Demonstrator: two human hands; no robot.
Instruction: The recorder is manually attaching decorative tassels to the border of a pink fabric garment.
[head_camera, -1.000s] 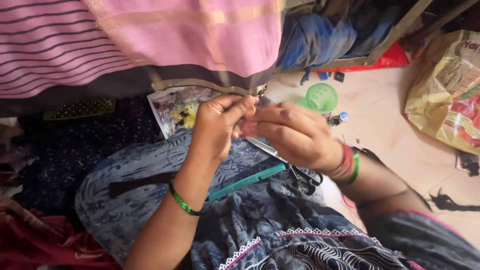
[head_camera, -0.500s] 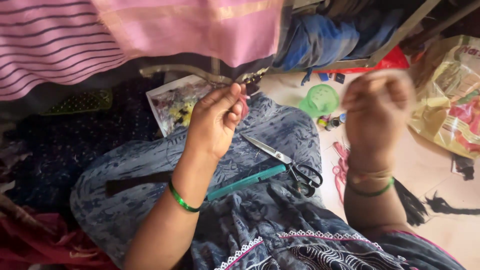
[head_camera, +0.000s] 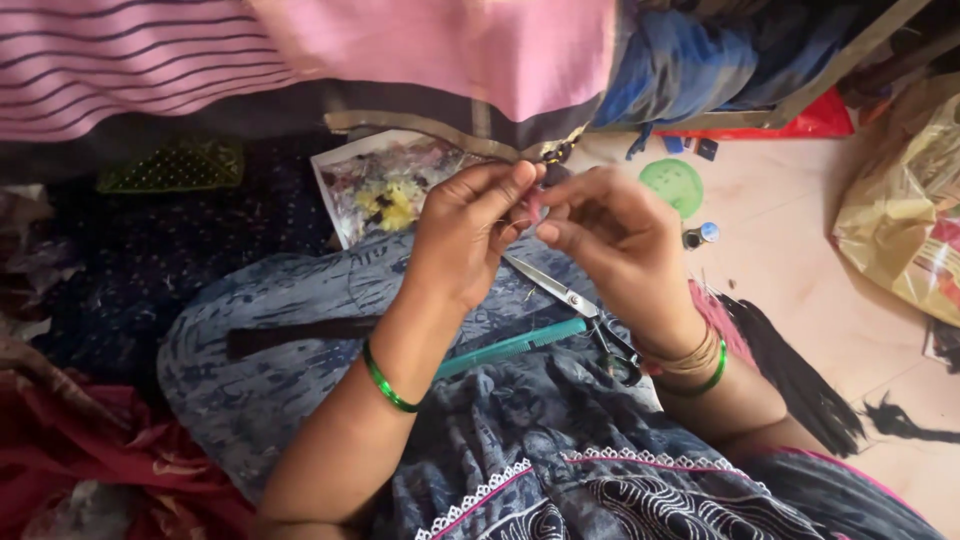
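Both hands — left (head_camera: 470, 235), right (head_camera: 620, 235) — pinch a small pink bit (head_camera: 533, 207) above the scissors (head_camera: 575, 305); it could slip into the lap

Whatever the left hand (head_camera: 470, 235) and right hand (head_camera: 615, 240) pinch between their fingers (head_camera: 520, 180) is too small and too covered to identify. The right hand hides the middle of the scissors (head_camera: 570, 300). The teal comb (head_camera: 515, 347) runs under the left wrist. The yellow plastic bag (head_camera: 900, 220) is cut off by the right edge.
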